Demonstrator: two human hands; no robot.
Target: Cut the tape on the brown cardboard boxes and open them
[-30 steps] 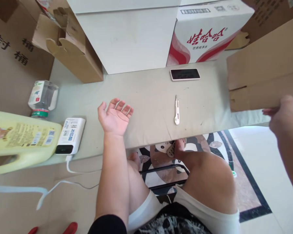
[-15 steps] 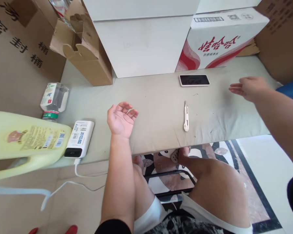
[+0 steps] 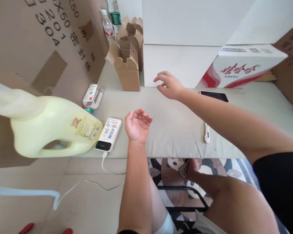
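Note:
My left hand lies palm up above the cloth-covered bench, its fingers loosely curled and holding nothing. To its left is a white power bank with a cable plugged in. My right hand reaches across in front of the white boxes, fingers apart and empty. Nearest to it is the brown cardboard carton with its flaps up. Under my right forearm show part of a box cutter and part of a phone.
A pale yellow jug stands at the left, near a clear bottle lying down. Bottles stand behind the cartons. White boxes and a red-and-white box line the back. A large brown box rises at left.
My right hand has swung from the far right to the left, in front of the white boxes. The view has turned left, while my left hand keeps its palm-up pose.

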